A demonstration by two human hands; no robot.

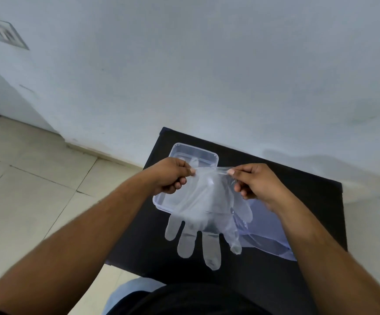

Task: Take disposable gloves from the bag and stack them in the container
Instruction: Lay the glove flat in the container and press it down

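A clear disposable glove (203, 214) hangs stretched between my two hands, cuff up and fingers dangling toward me. My left hand (169, 176) pinches the cuff's left corner. My right hand (256, 183) pinches the right corner. Behind and under the glove lies a clear rectangular plastic container (194, 153) on the black table; I cannot tell what lies inside it. The bluish plastic bag (268, 233) lies flat on the table under my right forearm, partly hidden by it.
The small black table (316, 196) stands against a pale blue-white wall. Beige floor tiles (30, 178) spread to the left. My lap in dark clothing shows at the bottom edge.
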